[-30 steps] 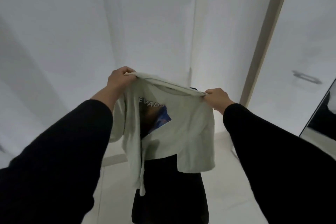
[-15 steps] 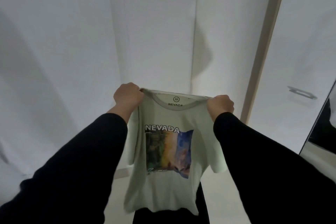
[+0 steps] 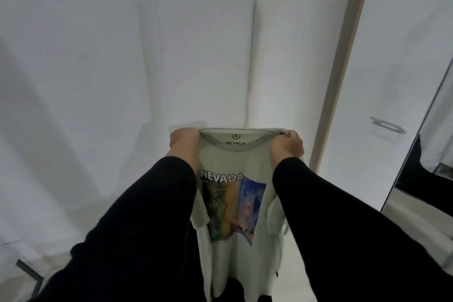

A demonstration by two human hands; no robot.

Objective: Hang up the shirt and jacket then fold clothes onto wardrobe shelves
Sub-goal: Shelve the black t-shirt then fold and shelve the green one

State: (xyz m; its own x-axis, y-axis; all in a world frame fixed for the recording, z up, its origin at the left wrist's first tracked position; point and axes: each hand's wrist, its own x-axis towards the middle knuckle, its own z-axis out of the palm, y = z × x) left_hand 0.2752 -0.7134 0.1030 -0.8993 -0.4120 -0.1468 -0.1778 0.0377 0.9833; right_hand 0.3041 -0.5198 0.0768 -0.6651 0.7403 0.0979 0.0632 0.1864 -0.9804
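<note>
Fabric first, in the head view, the only one: a pale green T-shirt [image 3: 235, 206] printed NEVADA over a coloured picture hangs in the air in front of the person, held up by its shoulders, its body falling loose between the two black sleeves down toward the bottom edge of the picture. It looks light and limp, a thin knit that will sag, fold on itself and swing wherever it is not supported; nothing about it is fragile or slippery. The shoulder seams on either side of the neckline seem the sensible places to take hold, since from there the front hangs flat and square for folding.

The left hand [image 3: 184, 141] is a closed fist, its grip clenched on the left shoulder of the shirt just beside the collar. The right hand [image 3: 288, 146] is likewise clenched on the right shoulder, fabric bunched under the fingers. Both arms reach forward, wrists level, with the neckline stretched taut between them. Behind the shirt stand white wardrobe doors [image 3: 171, 56]; a metal handle [image 3: 387, 125] shows on the panel to the right.
</note>
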